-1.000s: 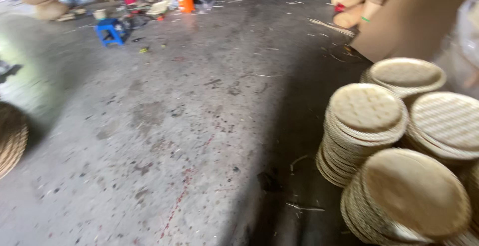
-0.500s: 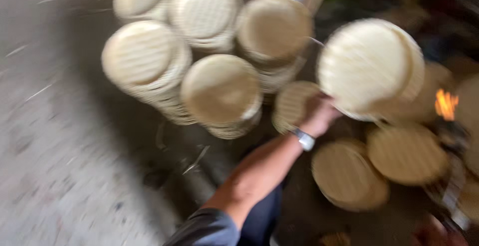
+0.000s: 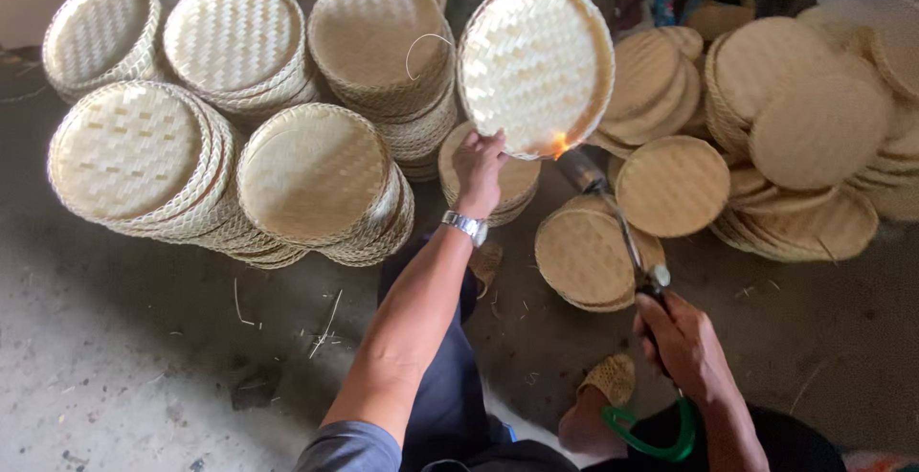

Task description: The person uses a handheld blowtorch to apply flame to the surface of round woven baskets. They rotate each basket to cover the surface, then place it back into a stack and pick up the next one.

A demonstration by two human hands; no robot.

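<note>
A round woven tray (image 3: 536,65) was pinched at its bottom rim by the left hand (image 3: 479,170) and held up on edge. A torch (image 3: 613,218) was gripped in the closed right hand (image 3: 682,343), its flame (image 3: 558,145) touching the tray's rim.

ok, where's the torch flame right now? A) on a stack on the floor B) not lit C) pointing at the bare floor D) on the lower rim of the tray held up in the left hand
D: the flame at the tip of the torch in the right hand licks the lower rim of the round woven tray that the left hand holds up.
</note>
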